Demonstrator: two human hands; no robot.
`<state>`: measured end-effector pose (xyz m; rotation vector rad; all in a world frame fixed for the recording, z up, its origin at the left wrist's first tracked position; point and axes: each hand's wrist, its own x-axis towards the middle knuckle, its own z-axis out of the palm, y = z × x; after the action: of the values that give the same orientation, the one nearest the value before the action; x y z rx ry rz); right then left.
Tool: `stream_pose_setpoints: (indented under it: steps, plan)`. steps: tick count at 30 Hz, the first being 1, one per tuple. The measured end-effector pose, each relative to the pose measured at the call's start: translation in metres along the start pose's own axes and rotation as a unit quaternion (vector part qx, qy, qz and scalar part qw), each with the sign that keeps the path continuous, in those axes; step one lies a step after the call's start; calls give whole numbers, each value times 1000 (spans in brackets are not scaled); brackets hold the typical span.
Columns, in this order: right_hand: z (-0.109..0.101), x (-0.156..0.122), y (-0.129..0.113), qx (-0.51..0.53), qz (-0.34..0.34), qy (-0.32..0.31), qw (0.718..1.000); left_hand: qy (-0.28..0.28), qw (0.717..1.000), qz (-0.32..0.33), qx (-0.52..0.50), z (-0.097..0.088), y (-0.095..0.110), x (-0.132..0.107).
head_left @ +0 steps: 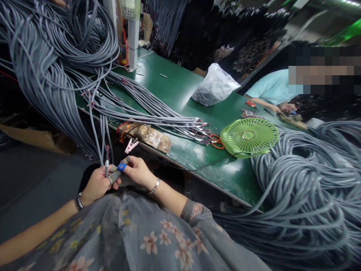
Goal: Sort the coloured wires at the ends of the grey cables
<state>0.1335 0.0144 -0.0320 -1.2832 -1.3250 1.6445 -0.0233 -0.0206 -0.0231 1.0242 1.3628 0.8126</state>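
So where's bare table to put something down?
Two patches: bare table between the cable bundle and the plastic bag, and the near edge in front of the fan. Crowded: the left end under that bundle, and around the scissors. Left hand grips a cable, right hand a grey tool.

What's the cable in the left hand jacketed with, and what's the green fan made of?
The gray cable in the left hand: matte flexible jacket, probably PVC or rubber; it curves softly. The green fan: moulded plastic, slight sheen, thin grille ribs.

Floral sleeves (194,211), left hand's (97,184) wristwatch (79,202)
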Motion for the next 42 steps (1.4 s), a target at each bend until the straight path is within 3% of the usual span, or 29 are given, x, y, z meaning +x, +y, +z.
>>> stream_pose_setpoints:
  steps: [9, 12, 19, 23, 29, 36, 42]
  plan:
    - [3, -1, 11, 92, 17, -9, 996, -59, 997, -11, -53, -3, 1, 4]
    - [3, 0, 11, 111, 14, -17, 994, -46, 995, -11, -85, -5, 1, 2]
    - [1, 1, 4, 77, -14, -17, 997, -3, 998, 14, -53, -3, -3, -1]
    - [3, -1, 5, 100, 14, -12, 995, 33, 995, 15, -96, 0, -2, 0]
    - [4, -1, 6, 100, 13, -9, 995, -75, 997, 3, 0, -5, 0, 3]
    - [6, 1, 11, 98, 18, 24, 995, 13, 996, 13, -84, -3, -5, 0]
    - [7, 1, 14, 119, 16, 30, 992, 24, 993, 2, -115, -1, -6, 2]
